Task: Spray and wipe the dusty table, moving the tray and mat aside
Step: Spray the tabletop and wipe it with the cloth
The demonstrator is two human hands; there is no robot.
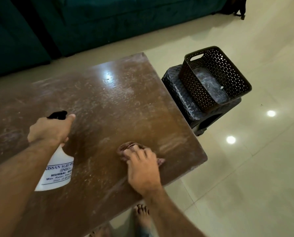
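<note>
The left hand [50,129] grips a white spray bottle [57,170] by its neck, fingers closed around it, with the thumb stretched forward beside the black nozzle [57,115]. The bottle hangs tilted over the near left part of the brown bench [108,103], its printed label facing the camera.

The right hand [142,166] lies palm down on the bench near its near right edge, fingers spread and pressing on a brownish cloth [125,147]. The cloth is bunched under the fingertips and shows beyond them and at the right side of the hand.

The bench top is covered in pale dust and streaks, heaviest at the far side and the left, with a ceiling light reflected near the far middle. The patch around the cloth looks darker and cleaner.

Off the right end of the bench, on the cream tiled floor [245,168], stands a dark stool [178,93], just beside the bench corner. A dark perforated tray [228,77] with tall sides sits on the stool, tilted, its bottom dusty.

A green sofa [108,23] runs along the far side. A bare foot [142,214] shows below the near edge of the bench.
</note>
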